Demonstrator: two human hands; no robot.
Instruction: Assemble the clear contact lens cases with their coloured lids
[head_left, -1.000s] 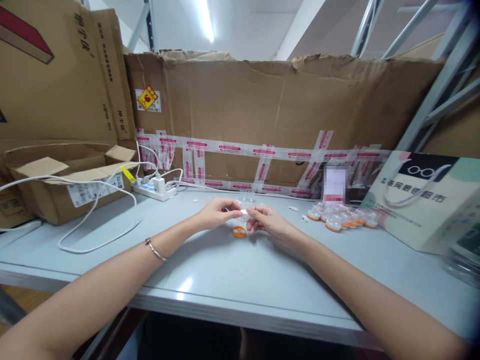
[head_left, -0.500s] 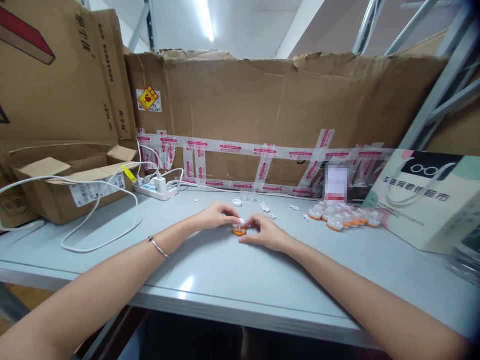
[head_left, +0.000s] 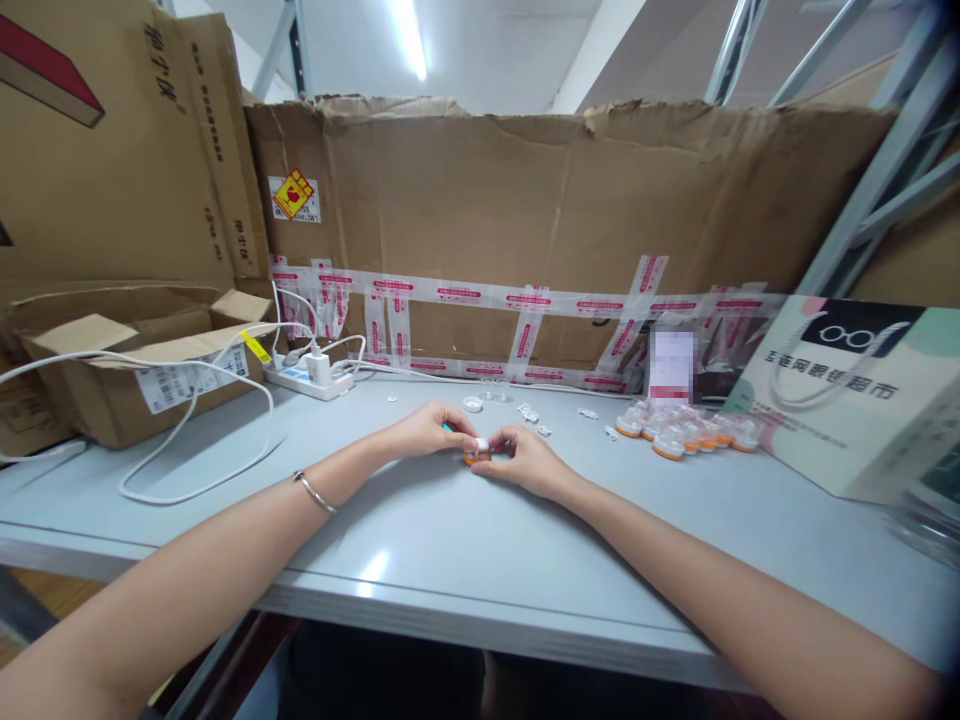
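A small clear container with an orange base rests on the table between my hands. At its top sits a small white piece. My left hand pinches the white piece from the left, and a bit of teal shows by its fingers, too small to name. From the right, my right hand closes on the container, thumb in front and fingers behind. Those fingers hide much of its clear side. Behind them on the table lie a white ring, clear round parts and several small white parts.
Several clear containers with orange bases are grouped at the right, before a paper bag. A power strip with white cables lies at the back left beside an open cardboard box. Tall cardboard stands along the back.
My right thumb and fingers have moved left and closed around the container, covering more of it. My left hand stays at the white piece. The view has shifted slightly.
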